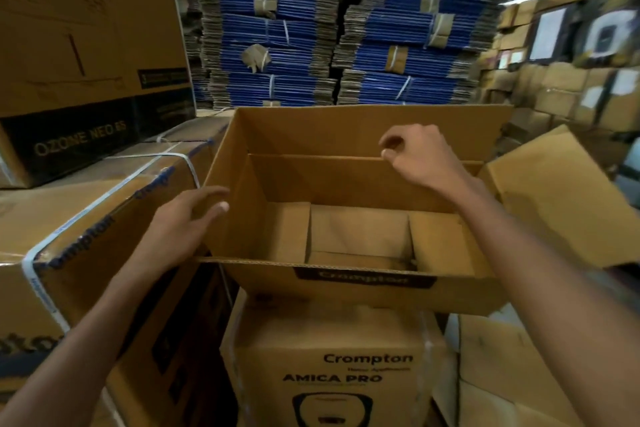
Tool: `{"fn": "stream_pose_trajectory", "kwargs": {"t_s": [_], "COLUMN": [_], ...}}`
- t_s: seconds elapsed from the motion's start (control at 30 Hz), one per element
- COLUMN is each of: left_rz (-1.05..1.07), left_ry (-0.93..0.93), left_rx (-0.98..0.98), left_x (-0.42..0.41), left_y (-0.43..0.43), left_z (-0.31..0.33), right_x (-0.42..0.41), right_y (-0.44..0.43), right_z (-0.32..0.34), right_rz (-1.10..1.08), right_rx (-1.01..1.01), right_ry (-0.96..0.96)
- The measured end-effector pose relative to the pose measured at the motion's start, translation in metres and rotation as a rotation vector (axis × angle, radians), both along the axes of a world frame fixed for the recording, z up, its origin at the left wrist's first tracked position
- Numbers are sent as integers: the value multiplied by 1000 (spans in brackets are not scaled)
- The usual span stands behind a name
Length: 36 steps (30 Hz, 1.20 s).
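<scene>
An open brown cardboard box [346, 184] stands in front of me on top of a sealed "Amica Pro" carton [332, 367]. Its flaps stick up and out, and its bottom flaps lie folded inside. My left hand [187, 218] holds the box's left flap, fingers outside and thumb on the inner face. My right hand [419, 156] is at the fold of the far flap, fingers curled; the thumb touches the top edge of the far wall.
A strapped carton [86, 253] stands close on the left, with a large "Ozone Neo" box [79, 55] behind it. Tall stacks of flat blue cartons [346, 28] fill the back. Loose cardboard [561, 198] lies on the right, before shelves of boxes.
</scene>
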State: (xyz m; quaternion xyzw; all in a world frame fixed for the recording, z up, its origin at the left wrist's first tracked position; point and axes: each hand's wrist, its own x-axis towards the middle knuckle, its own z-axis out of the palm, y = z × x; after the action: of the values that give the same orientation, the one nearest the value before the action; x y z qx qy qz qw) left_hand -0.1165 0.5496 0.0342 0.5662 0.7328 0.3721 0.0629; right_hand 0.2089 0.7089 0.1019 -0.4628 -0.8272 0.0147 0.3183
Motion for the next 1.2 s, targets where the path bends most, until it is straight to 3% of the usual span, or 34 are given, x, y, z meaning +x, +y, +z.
{"fn": "stream_pose_trajectory", "kwargs": {"t_s": [0.1,0.3,0.4,0.5,0.63,0.73,0.87,1.07,1.2], "left_rz": [-129,-163,-140,-101,-64,-129,-107,-69,-7], "left_ry": [-339,-887,-1064,-1184,-1106,-965,-966,-891,-840], "left_rx": [108,299,342,366,301,194,72,-138,-329], "left_x": [-1,-4,1,6,15,11,8,11,2], "left_y": [-6,-5,2,11,22,32,48,69,85], "left_z": [0,-29,-54,-80,-103,-116,-129,-146,-165], "right_x": [23,45,47,52,70,91,118,141,143], "right_y": [-44,-130,-150,-143,-114,-90,-55,-9,2], "right_z": [-9,-68,-110,-149,-192,-213,-227,-236,-250], "right_rz": [80,255,339,221,-117,-331,-535,-438,-358], "right_rx": [53,172,207,72,-205,-213,-247,-591,-658], "right_ry": [161,389,432,493,639,738,925,990,954]}}
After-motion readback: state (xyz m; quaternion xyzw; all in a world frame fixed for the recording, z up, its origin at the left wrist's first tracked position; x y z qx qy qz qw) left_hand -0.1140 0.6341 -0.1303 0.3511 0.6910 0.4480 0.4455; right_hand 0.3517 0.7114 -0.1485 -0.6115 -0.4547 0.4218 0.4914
